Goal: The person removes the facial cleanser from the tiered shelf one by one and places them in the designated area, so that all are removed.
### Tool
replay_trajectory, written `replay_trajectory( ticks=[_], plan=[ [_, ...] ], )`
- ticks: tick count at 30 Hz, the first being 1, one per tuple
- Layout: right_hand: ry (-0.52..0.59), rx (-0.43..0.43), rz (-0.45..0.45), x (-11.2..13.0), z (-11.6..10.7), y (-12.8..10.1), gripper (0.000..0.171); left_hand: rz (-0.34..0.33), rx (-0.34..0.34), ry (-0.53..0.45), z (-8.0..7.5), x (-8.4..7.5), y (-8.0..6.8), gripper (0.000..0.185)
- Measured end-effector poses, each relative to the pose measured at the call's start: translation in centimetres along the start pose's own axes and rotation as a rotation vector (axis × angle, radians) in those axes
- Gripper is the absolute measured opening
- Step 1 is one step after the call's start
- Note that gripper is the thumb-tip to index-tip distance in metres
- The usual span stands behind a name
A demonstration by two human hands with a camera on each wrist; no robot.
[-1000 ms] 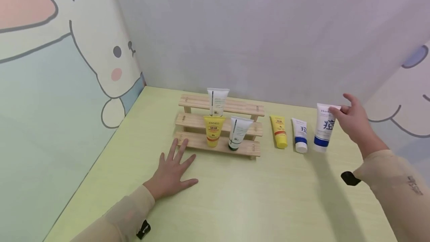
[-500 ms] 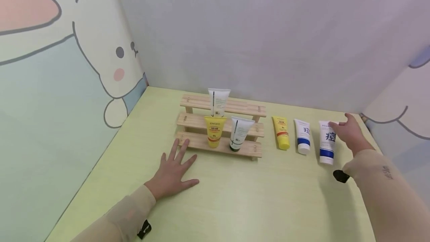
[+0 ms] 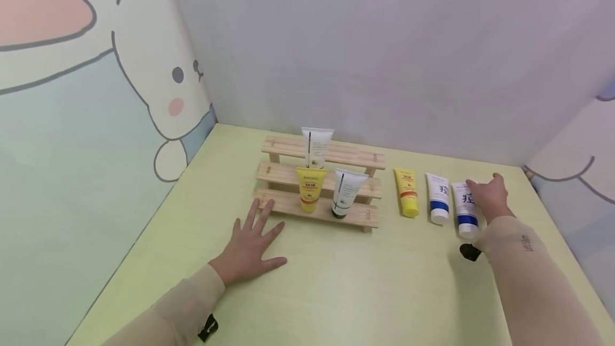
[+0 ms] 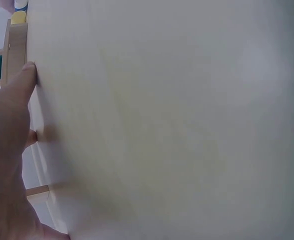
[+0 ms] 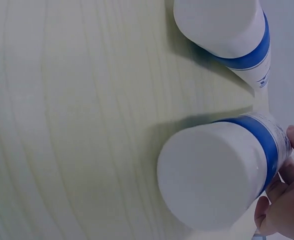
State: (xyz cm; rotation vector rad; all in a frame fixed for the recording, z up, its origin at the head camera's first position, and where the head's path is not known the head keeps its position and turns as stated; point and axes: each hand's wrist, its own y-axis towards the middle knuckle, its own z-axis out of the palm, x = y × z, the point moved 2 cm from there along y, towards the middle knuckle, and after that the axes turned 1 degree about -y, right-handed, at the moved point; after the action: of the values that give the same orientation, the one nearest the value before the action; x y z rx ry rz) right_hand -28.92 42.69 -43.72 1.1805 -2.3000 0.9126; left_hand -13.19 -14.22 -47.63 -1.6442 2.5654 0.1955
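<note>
My right hand (image 3: 490,195) is at the far right of the table, gripping the near-flat white tube with a blue band (image 3: 465,212) at its upper right edge. In the right wrist view, thumb and curled fingers lie against the side of this tube (image 5: 212,175), its wide white cap toward the camera. Close to its left lies a similar white and blue tube (image 3: 439,199), then a yellow tube (image 3: 407,193). My left hand (image 3: 247,250) rests on the table with fingers spread, fingertips at the lower left corner of a three-step wooden rack (image 3: 288,202).
On the rack's bottom step stand a yellow tube (image 3: 309,188) and a white tube with a dark green cap (image 3: 347,192). Another white tube (image 3: 317,146) stands higher up, behind them. A grey wall (image 3: 360,57) closes off the back, and printed walls flank both sides.
My right hand has lowered the white tube with the blue band from upright down to the table, then shifted it left toward the similar tube. My left hand has stayed in place.
</note>
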Motion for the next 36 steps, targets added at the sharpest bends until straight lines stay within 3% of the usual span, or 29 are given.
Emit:
replay_trajectory(
  ticks=[11,32,36],
  plan=[
    [0.012,-0.026,0.056,-0.5,-0.4,-0.6,0.09,0.011,-0.003,0.016,-0.3,-0.1,0.1,0.076],
    [-0.003,-0.03,-0.013,-0.8,-1.3,-0.9,0.097,0.004,0.006,0.019,-0.1,0.0,0.2,0.075],
    [0.001,-0.043,-0.066,-0.2,-1.7,-1.0,0.097,0.0,0.012,0.018,-0.1,-0.1,0.1,0.076]
  ],
)
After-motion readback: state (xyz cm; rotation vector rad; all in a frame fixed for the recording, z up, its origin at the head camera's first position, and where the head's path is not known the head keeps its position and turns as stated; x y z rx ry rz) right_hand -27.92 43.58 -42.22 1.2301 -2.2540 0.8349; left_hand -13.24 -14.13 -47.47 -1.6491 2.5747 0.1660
